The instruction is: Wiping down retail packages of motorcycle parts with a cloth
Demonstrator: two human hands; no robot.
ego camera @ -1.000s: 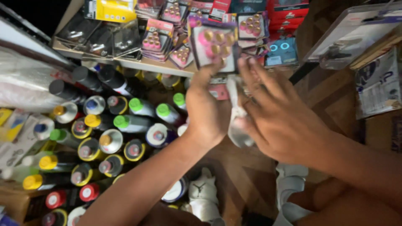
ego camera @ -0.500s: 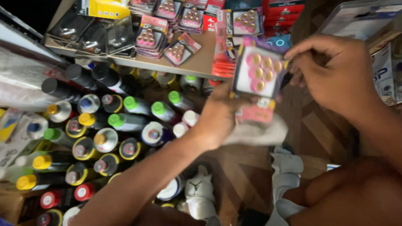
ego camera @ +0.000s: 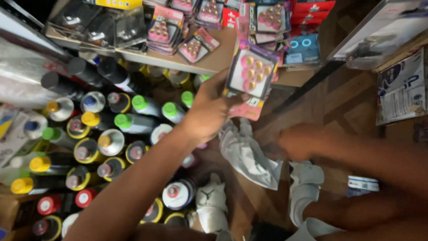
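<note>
My left hand point(ego camera: 207, 111) grips the lower edge of a pink blister pack point(ego camera: 250, 73) of small round pink and gold pieces, holding it up in front of a wooden shelf point(ego camera: 209, 62). A white cloth point(ego camera: 249, 156) hangs down from under that hand. My right hand point(ego camera: 301, 143) is lower and to the right, blurred by motion, close to the cloth's right edge. Whether it holds anything cannot be made out.
More pink blister packs point(ego camera: 165, 29) lie on the shelf beside clear plastic packs point(ego camera: 102, 27), red boxes point(ego camera: 312, 11) and a blue pack point(ego camera: 301, 49). Several spray cans point(ego camera: 111, 140) with coloured caps stand at the left. White shoes point(ego camera: 305, 187) rest on the wooden floor.
My right hand has let go of the blister pack and dropped down to the right. My left hand now holds the pack alone, a little further left.
</note>
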